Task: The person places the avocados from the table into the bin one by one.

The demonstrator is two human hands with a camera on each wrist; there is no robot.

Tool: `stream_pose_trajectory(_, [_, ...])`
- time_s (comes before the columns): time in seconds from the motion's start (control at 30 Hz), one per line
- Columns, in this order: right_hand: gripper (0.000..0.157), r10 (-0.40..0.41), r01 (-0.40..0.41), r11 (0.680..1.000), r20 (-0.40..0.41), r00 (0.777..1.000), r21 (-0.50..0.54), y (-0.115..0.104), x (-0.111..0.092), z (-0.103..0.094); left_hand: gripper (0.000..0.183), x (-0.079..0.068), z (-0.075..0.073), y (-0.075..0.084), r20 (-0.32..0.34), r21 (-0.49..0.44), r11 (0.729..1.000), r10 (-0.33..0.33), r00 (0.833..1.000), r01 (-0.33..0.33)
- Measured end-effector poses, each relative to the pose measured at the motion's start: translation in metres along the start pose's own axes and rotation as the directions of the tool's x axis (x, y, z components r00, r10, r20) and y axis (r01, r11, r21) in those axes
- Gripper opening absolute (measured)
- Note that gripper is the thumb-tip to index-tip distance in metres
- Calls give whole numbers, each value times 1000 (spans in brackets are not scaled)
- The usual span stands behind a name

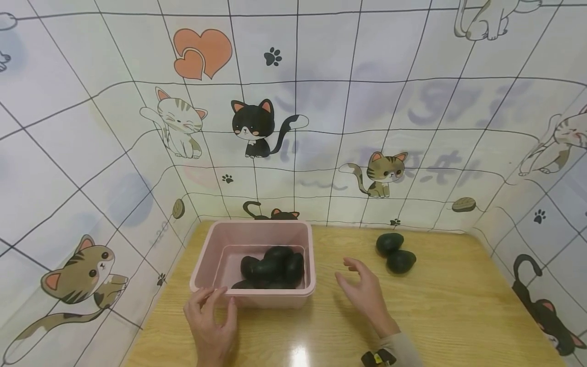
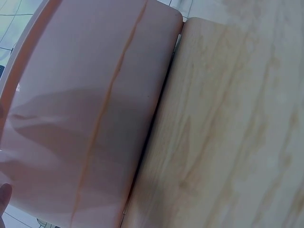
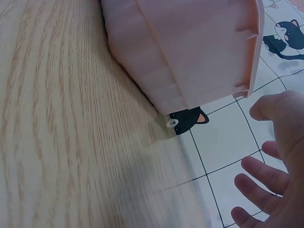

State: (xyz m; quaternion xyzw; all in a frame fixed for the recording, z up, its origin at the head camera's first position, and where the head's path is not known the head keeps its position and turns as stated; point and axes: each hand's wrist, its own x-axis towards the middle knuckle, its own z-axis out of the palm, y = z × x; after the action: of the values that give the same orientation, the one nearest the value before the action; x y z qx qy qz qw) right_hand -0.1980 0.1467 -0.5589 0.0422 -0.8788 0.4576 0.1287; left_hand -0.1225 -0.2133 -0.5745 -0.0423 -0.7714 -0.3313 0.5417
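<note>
A pink plastic bin (image 1: 254,300) stands on the wooden table, with several dark green avocados (image 1: 270,267) lying together inside it. My left hand (image 1: 212,321) holds the bin's front rim near its left corner, fingertips at the edge and thumb by the outer front wall. Only a fingertip (image 2: 4,194) of it shows clearly in the left wrist view. To the right of the bin, my right hand (image 1: 367,293) hovers with thumb and fingers spread and nothing between them. Two more avocados, one behind (image 1: 390,244) and one in front (image 1: 401,261), lie beyond that hand.
The wooden table (image 1: 458,300) ends at a back wall (image 1: 321,168) covered with a cat-print grid sheet. Similar sheets rise at the left and right sides. A watch (image 1: 378,358) sits on the right wrist, by a beige sleeve (image 1: 403,349).
</note>
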Motion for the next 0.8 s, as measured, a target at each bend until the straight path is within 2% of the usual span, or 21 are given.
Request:
stream_pose_trajectory(0.33, [49,-4,4,1000,-25,1000,-16,12,-2,-4,33,-2,0,-2,0,0,1000,-9,1000,9])
stream_pose_trajectory(0.8, [52,71,-71,997,-18,997,5,27,1,-10,33,-2,-3,1,34,-4,999,-47,998,47])
